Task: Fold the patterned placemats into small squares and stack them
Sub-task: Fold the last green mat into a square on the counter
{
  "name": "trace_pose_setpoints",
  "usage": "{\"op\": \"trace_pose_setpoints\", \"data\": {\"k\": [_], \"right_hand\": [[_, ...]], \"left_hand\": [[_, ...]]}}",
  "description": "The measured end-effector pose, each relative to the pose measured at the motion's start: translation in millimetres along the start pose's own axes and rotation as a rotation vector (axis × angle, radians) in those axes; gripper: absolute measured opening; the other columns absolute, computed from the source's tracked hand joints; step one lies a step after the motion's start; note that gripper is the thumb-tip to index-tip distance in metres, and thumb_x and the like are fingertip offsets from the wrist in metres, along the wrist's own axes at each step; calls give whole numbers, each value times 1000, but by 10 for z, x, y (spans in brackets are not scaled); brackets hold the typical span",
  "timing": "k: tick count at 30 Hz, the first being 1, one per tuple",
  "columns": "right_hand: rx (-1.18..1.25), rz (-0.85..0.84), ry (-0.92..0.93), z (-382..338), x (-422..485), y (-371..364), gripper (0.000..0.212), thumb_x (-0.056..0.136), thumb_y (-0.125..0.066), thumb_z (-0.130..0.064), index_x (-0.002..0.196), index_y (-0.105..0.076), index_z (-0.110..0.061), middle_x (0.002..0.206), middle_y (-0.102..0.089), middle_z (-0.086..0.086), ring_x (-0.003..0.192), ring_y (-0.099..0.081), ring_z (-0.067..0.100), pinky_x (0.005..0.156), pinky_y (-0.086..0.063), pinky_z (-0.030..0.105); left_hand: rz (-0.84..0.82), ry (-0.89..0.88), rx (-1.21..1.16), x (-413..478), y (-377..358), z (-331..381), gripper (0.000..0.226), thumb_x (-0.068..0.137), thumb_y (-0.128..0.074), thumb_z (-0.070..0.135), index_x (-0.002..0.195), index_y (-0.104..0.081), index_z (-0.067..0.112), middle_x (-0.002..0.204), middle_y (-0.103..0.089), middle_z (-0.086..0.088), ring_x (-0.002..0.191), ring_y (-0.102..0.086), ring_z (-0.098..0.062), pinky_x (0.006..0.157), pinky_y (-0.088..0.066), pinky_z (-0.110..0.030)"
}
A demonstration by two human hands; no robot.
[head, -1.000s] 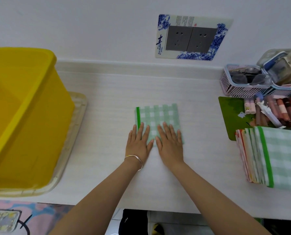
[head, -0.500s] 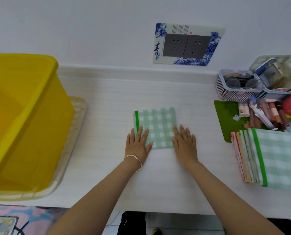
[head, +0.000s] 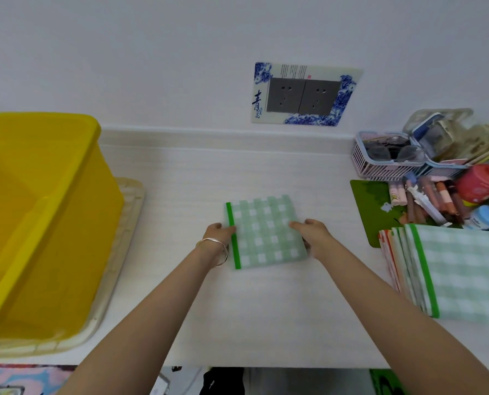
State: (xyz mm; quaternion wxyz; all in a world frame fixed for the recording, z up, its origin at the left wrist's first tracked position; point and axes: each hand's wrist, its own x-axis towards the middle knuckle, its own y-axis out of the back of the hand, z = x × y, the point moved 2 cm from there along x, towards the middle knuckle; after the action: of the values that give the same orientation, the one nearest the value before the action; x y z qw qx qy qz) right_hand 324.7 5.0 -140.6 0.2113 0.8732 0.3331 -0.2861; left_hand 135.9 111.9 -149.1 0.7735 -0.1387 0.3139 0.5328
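Found folded placemat, green check with a solid green band down its left edge, lying on table at centre of frame. Noted left grip clenched on the banded left edge, fingers curled round it as far as visible. Noted right grip likewise pinching the right edge, thumb laid over the cloth. Recorded stack of placemats at right of frame, well apart from the held piece, fanned out along its left side. Recorded yellow tub at left of frame, not involved. Judged the material light, thin and limp, likely to sag or spring open if held at one point only. Recommended taking hold at both opposite edges, pinching all layers together, and keeping it level for transfer to the stack.
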Motion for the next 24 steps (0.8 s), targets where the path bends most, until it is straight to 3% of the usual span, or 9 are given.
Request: {"op": "trace_pose_setpoints", "data": {"k": [1,3,4,6,8,11,14,18,24], "right_hand": [[32,-31,-37,-20,-8,0,56,82,-71,-17,130,-47,0,129,-55,16,102,-61,32,87,-51,46],[81,-147,-104,-58,-86,-11,29,84,-69,-19,105,-62,0,117,-63,18,82,-63,28,71,-53,41],[90,-190,-119,-73,-121,-9,23,85,-67,-22,97,-64,-2,115,-64,19,80,-63,27,69,-53,39],[133,-231,-95,-129,-187,26,20,89,-63,-26,90,-64,-5,104,-67,16,78,-63,23,67,-53,36],[156,-228,-27,-214,-228,95,24,90,-61,-28,95,-64,-5,93,-67,10,78,-64,20,64,-53,32],[95,-194,80,-388,-222,267,43,85,-65,-39,111,-64,-5,103,-70,9,93,-67,23,78,-55,35],[81,-151,180,-643,-233,452,41,87,-59,-47,112,-64,-15,106,-71,4,98,-66,21,90,-52,40],[205,0,319,-995,-324,744,21,89,-60,-35,94,-68,-16,102,-71,7,92,-67,21,84,-54,37],[292,114,315,-1028,-473,1337,18,88,-63,-29,98,-67,-15,99,-71,5,83,-68,17,70,-55,31]], "left_hand": [[-13,-1,-5,-31,5,16,54,88,-61,13,135,-40,-5,130,-53,-19,110,-58,-33,94,-49,-38],[-82,-19,8,-77,-2,34,36,92,-57,12,121,-50,-9,104,-62,-15,76,-67,-20,64,-55,-19],[-112,-30,14,-117,-11,62,28,93,-56,13,112,-55,-7,92,-62,-12,59,-65,-14,50,-52,-14],[-134,-50,1,-125,-35,116,19,94,-55,19,94,-60,0,83,-61,-8,45,-60,-6,41,-47,-12],[-128,-83,1,-108,-44,223,25,93,-55,28,78,-58,9,77,-61,-5,49,-61,-5,45,-48,-12],[-167,-139,108,-31,-113,447,34,87,-59,44,74,-57,13,78,-62,-6,70,-60,-17,68,-54,-26],[-259,-242,138,-30,-264,768,30,88,-58,41,80,-57,13,76,-60,-4,67,-59,-14,65,-53,-24],[-428,-277,159,-122,-551,1190,25,91,-55,38,88,-61,13,80,-66,-2,68,-63,-11,63,-56,-20],[-581,-305,192,-401,-1037,1524,21,92,-55,34,92,-64,15,83,-69,0,71,-66,-12,63,-57,-23]]}}
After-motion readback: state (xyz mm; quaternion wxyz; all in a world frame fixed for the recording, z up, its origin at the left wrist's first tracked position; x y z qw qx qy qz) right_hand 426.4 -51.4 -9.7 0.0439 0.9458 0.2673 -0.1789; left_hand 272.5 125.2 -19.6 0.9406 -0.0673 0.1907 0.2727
